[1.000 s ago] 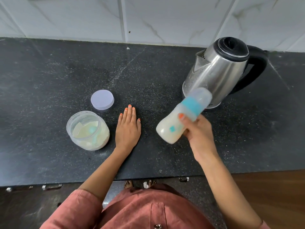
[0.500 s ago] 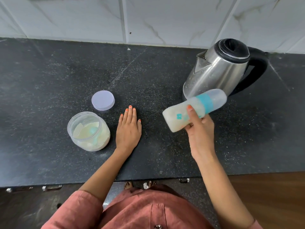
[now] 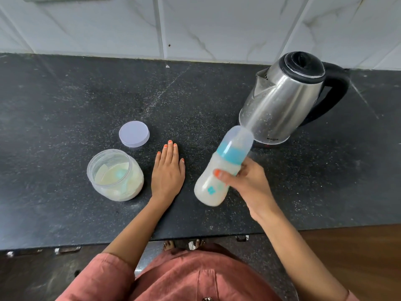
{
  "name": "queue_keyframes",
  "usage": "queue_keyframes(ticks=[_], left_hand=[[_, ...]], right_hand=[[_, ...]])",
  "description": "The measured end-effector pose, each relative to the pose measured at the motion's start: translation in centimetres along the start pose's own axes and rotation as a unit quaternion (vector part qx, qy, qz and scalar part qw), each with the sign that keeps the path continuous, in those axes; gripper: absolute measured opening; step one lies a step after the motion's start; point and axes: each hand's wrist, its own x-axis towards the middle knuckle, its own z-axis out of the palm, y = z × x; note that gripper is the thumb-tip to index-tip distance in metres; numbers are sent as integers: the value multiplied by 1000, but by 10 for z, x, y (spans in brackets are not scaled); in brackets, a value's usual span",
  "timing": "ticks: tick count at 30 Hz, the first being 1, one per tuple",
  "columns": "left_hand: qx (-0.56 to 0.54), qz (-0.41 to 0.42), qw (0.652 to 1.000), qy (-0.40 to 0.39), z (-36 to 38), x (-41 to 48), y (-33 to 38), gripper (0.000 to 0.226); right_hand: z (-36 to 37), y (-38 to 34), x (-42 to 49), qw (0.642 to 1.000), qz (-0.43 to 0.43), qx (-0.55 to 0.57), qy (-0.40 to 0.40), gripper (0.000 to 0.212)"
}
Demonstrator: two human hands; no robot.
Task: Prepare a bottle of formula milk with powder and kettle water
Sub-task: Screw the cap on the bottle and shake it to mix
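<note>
fingers (image 3: 247, 170) of the right hand (image 3: 249, 185) are gripping the tilted clear teal-collared bottle (image 3: 209, 191) of milky formula; left hand (image 3: 168, 175) is lying flat, fingers straight. a loose collar (image 3: 231, 154) or slipping grip may be spilling it.

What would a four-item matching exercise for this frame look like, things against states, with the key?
Things:
1. baby bottle
2. kettle
3. powder jar
4. jar lid

States:
A. lying flat on the counter, off its container
B. tilted, gripped by the right hand
C. standing upright, black lid on top
D. open, partly full of pale powder

Pairs: 1-B, 2-C, 3-D, 4-A
</note>
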Motion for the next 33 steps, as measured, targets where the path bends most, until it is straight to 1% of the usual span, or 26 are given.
queue_keyframes(ticks=[1,2,4,6,7,8,10,11,12,13,14,16,17,18,19,21,22,23,24,25,27,28,29,30,31,33], left_hand=[[-2,-1,1000,0,0,0,0,64],[-4,-1,1000,-1,0,0,0,59],[-4,-1,1000,0,0,0,0,53],[-2,-3,1000,3,1,-1,0,55],[0,-2,1000,2,0,-1,1,57],[1,-1,1000,2,0,-1,1,60],[4,-1,1000,2,0,-1,0,60],[6,-1,1000,1,1,-1,-1,56],[7,-1,1000,0,2,0,-1,52],[6,1,1000,0,2,0,0,50],[5,3,1000,2,1,-1,0,49],[3,4,1000,3,1,-1,0,49],[4,4,1000,2,1,-1,0,49],[4,4,1000,2,1,-1,0,49],[4,4,1000,4,1,0,0,51],[3,2,1000,5,2,0,0,54],[4,2,1000,6,2,0,-1,54],[7,2,1000,5,3,0,-1,53],[9,2,1000,4,2,0,-1,52],[9,2,1000,2,2,0,-1,51],[5,4,1000,7,2,0,-1,50],[5,4,1000,6,2,0,-1,50],[5,4,1000,5,2,0,0,49],[6,4,1000,4,2,0,0,50],[5,4,1000,4,1,0,0,51],[7,3,1000,4,1,-1,-1,54]], right_hand=[[-1,1,-1,1000,1,-12,-11,31],[-4,1,1,1000,-2,6,-2,30],[-9,-4,8,992,-8,106,63,33],[-13,-8,15,974,-28,190,120,36],[-13,-7,16,973,-34,190,122,35],[-11,-7,13,981,-33,159,106,36],[-6,-3,4,998,-14,49,32,38],[-4,-1,-1,1000,-6,-3,-2,38],[-5,0,-2,999,-5,-29,-16,37],[-7,-2,-1,1000,-11,-23,-10,38],[-9,-4,2,1000,-22,15,13,39],[-14,-10,9,988,-54,116,83,37],[-14,-12,13,982,-70,137,108,35],[-13,-13,14,982,-83,123,115,35],[-9,-12,12,987,-93,77,102,38],[-4,-6,5,992,-95,-73,25,48],[-2,-3,1,988,-84,-131,-17,51],[-2,-1,-2,984,-76,-158,-43,52],[-3,-1,-2,983,-78,-160,-45,50],[-6,-4,0,987,-86,-132,-26,47],[-11,-10,9,994,-95,-17,50,40],[-14,-12,13,991,-97,37,86,36],[-14,-13,15,988,-100,55,103,34],[-12,-13,14,989,-105,26,101,35],[-10,-12,11,990,-112,-42,79,38],[-7,-8,1,974,-118,-195,-1,46]])
